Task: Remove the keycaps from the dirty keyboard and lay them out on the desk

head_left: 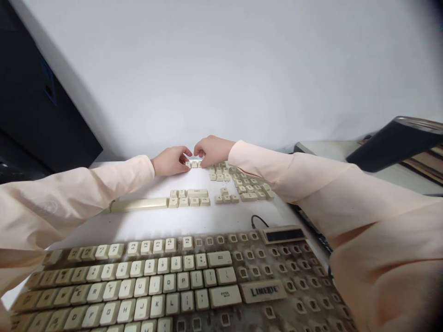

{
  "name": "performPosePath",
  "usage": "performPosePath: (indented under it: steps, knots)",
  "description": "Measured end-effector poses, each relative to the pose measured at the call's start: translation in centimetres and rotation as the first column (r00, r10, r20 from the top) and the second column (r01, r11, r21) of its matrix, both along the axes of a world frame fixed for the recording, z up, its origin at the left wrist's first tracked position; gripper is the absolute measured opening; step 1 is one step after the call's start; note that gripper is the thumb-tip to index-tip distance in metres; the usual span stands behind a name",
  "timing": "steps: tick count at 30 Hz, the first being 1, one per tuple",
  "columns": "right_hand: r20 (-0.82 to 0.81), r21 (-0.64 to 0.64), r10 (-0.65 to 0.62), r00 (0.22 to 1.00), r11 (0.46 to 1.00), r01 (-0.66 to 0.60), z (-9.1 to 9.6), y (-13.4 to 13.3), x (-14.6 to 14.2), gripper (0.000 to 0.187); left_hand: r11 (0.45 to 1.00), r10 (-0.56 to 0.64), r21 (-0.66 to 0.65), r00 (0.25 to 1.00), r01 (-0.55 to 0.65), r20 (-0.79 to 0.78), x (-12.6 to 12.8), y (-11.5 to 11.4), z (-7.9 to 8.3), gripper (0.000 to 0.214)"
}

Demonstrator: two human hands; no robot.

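At the far side of the white table, my left hand (172, 161) and my right hand (215, 150) face each other over a short row of cream keycaps (194, 164). The curled thumb and fingers of my left hand meet the row's left end. My right hand, also curled, has its thumb down at the right end; part of the row is hidden behind it. Loose keycaps lie in groups nearby: arrow keys (226, 198), a number-pad block (249, 189) partly under my right sleeve, and a long spacebar (140, 204) beside several smaller caps (188, 201).
A dirty keyboard (221, 265) fills the foreground, its left side capped, its right side bare switches. Its cable (258, 220) loops behind it. A dark cabinet-like panel (44, 92) stands left, a pale wall (221, 69) behind, a dark slanted object (394, 143) right.
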State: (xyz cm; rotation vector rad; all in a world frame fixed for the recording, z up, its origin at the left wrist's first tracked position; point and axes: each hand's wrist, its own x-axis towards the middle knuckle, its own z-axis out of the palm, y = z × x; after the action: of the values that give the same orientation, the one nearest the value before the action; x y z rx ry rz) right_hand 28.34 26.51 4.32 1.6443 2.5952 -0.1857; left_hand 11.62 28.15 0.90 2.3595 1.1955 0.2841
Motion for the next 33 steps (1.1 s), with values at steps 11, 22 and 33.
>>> performPosePath:
  steps: [11,22,33]
  knots:
    - [-0.258,0.245,-0.050,0.965,0.963,0.115,5.0,-7.4,1.6,0.030,0.981,0.189,0.003,0.958,-0.194,0.214,0.0,-3.5,3.1,0.030]
    - [-0.636,0.291,0.210,0.743,0.956,-0.022,0.1,-20.3,1.7,0.012,0.439,0.667,-0.897,0.651,0.051,0.364,-0.4,-18.1,6.2,0.040]
    - [-0.774,0.344,0.353,0.526,0.931,-0.118,-4.5,-23.0,0.2,0.014,0.330,0.748,-0.937,0.572,0.117,0.336,0.3,-21.3,3.8,0.040]
